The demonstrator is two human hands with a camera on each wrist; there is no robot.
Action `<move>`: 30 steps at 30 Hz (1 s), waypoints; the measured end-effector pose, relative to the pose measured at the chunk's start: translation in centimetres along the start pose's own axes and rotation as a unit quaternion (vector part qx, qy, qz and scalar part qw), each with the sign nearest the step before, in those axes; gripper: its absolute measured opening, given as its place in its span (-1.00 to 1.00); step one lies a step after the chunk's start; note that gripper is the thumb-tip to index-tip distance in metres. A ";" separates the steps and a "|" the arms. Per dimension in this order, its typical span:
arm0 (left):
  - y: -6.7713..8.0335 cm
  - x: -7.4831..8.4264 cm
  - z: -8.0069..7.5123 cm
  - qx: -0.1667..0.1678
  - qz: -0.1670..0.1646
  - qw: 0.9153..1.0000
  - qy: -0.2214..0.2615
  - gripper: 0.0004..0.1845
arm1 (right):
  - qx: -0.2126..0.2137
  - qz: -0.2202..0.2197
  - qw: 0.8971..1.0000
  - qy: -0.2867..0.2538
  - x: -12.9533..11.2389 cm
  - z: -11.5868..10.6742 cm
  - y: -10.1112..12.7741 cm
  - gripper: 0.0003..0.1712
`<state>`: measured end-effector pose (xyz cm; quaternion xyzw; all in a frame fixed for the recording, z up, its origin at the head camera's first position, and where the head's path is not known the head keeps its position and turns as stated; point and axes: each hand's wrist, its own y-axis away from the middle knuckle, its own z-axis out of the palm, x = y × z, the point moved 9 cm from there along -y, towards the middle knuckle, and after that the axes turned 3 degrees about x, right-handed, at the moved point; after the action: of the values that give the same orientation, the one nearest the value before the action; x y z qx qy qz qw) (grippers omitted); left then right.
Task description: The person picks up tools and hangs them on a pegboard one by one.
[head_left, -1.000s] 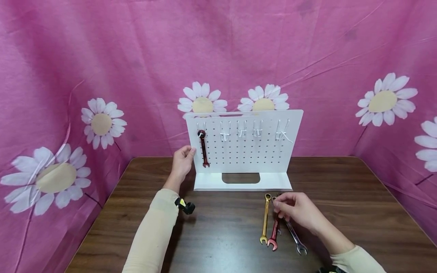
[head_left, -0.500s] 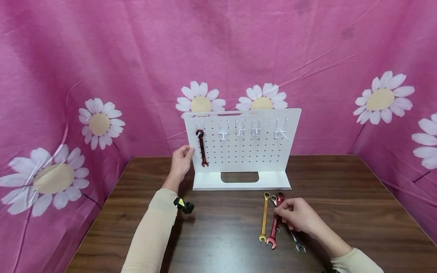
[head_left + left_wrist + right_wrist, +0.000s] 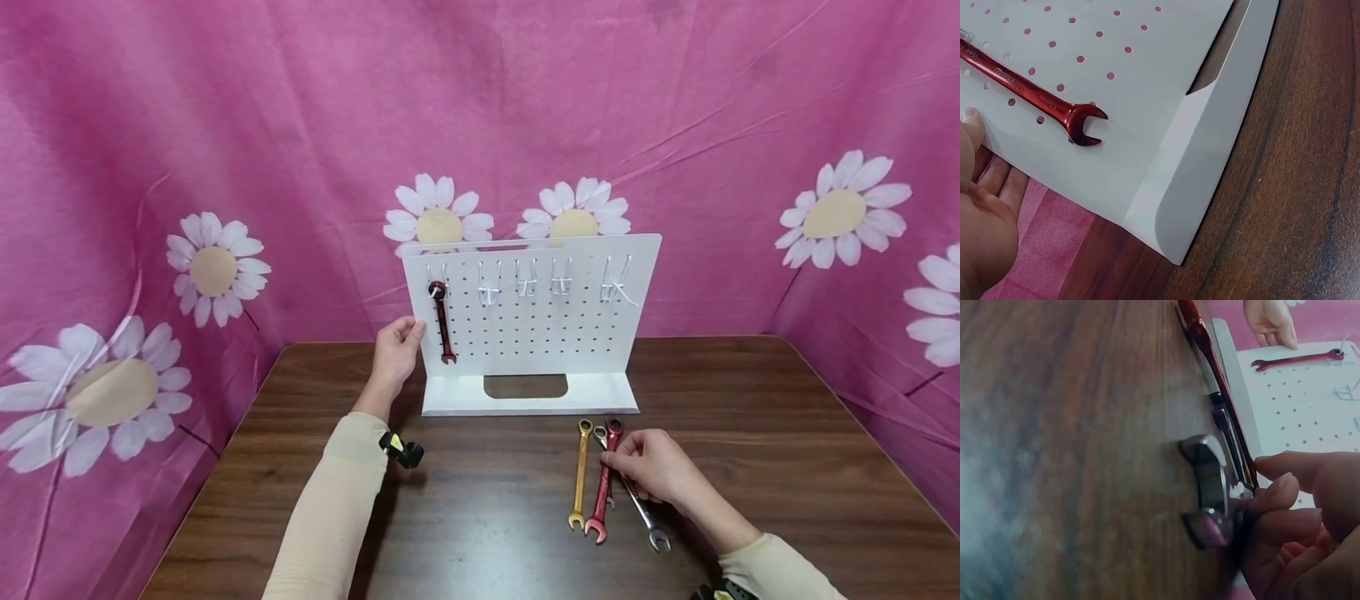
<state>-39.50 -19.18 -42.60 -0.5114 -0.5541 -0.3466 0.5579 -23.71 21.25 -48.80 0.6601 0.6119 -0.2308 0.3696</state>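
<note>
At the left, the left grip (image 3: 395, 348) is clasped on the side edge of a white, perforated, upright pegboard (image 3: 525, 310), thumb on its front; uneven pressure there could twist the board on the brown wood-grain surface (image 3: 487, 500). Just beside it, a dark red metal wrench (image 3: 442, 327) hangs by its ring end, and a jolt might unseat it. The thin white wire hooks (image 3: 527, 285) further right look narrow, so anything meeting one off-centre could snag. In front of the board's right side, a gold-coloured metal wrench (image 3: 581, 473) lies near a bright red metal wrench (image 3: 602, 492), which the right grip (image 3: 654, 462) pinches towards its ring end; held so, its open end could droop or pivot. Slanting rightward beneath the fingers, a shiny silver metal wrench (image 3: 642, 510) could be dragged along, since the red one seems to overlap it.
</note>
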 end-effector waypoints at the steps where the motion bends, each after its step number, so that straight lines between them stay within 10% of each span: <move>1: 0.0 0.0 0.0 0.000 0.001 1.000 0.002 -0.73 | 0.001 0.003 1.000 0.000 0.1 0.0 -0.1 -0.69; 30: -0.1 0.0 0.1 -0.002 -0.001 1.000 0.000 -0.73 | -0.016 0.040 0.987 -0.153 1.2 -0.8 -0.7 -0.74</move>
<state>-39.64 -19.14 -42.58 -0.5125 -0.5538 -0.3480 0.5563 -24.36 22.65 -49.34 0.6350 0.5247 -0.3041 0.4785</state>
